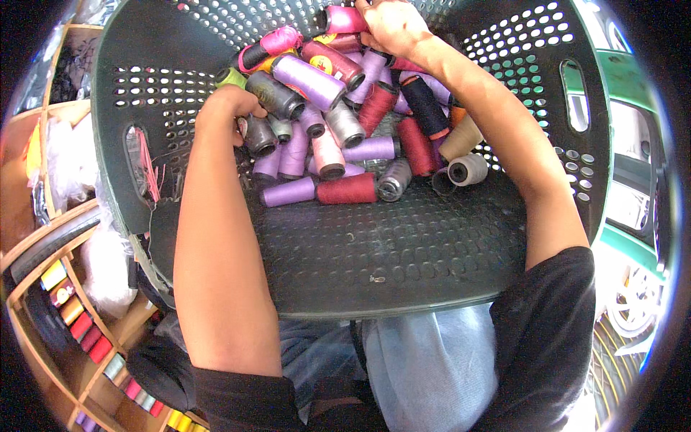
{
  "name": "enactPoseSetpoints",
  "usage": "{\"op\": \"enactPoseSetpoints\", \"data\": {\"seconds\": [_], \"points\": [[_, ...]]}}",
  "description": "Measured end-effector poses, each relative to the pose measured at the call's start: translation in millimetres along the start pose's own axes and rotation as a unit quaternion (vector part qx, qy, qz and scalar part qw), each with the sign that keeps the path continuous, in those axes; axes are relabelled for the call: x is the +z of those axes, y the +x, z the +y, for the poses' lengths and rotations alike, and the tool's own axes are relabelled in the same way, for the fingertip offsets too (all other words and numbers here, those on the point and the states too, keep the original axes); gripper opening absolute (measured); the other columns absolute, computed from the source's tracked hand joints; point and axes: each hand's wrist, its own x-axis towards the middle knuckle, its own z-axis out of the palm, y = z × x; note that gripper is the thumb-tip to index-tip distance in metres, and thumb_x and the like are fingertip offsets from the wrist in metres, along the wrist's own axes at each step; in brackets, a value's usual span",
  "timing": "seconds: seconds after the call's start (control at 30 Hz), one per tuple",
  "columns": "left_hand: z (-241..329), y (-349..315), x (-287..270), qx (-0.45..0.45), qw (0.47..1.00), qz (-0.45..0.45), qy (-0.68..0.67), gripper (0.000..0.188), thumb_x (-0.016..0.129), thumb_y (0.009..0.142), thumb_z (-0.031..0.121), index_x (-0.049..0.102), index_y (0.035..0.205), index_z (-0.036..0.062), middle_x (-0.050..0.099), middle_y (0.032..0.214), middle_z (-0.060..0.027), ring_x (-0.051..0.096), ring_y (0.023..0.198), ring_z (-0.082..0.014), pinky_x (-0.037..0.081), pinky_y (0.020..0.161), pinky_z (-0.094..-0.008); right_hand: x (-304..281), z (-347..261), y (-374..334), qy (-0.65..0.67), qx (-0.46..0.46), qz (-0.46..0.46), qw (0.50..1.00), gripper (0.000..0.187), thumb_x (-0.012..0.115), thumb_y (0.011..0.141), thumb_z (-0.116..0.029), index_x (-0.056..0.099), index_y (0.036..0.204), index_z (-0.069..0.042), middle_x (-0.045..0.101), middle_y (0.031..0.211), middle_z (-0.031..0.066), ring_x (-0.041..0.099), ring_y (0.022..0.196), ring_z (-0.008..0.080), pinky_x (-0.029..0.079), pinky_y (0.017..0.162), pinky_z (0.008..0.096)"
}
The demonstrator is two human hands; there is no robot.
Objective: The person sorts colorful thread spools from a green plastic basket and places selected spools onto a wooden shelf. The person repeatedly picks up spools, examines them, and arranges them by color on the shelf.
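While left grip [229,105], right grip [395,27] curl at glossy thread cylinders [260,135], hold unclear.

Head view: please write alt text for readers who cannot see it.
A person's bare left hand and right hand reach among purple, red and grey thread spools inside a dark, perforated plastic basket. Brown wooden shelves stand left.
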Motion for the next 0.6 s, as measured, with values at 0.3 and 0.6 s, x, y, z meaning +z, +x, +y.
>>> {"op": "enactPoseSetpoints", "data": {"seconds": [0.3,0.6], "points": [[10.0,-11.7,-12.6,0.027,0.990,-0.132,-0.042,0.067,0.073,0.088,0.048,0.060,0.139,0.0057,0.045,0.148,-0.0368,0.068,0.107,-0.0518,0.062,0.086,-0.0552,15.6,-0.3,-4.8,0.090,0.138,0.017,0.986,0.053,0.078,0.081,-0.039,0.065,0.110,0.003,0.074,0.094,0.0216,0.074,0.086,0.0365,0.060,0.076,0.0462],[8.9,-6.3,-7.5,0.018,0.986,-0.155,-0.062,0.096,0.061,0.085,0.078,0.053,0.146,0.0041,0.024,0.156,-0.0436,0.043,0.132,-0.0648,0.047,0.101,-0.0687,-66.0,-66.3,12.9,0.257,0.030,-0.272,0.927,0.048,0.054,0.099,-0.041,0.068,0.122,-0.001,0.074,0.100,0.0226,0.073,0.095,0.0352,0.058,0.087,0.0459]]}}
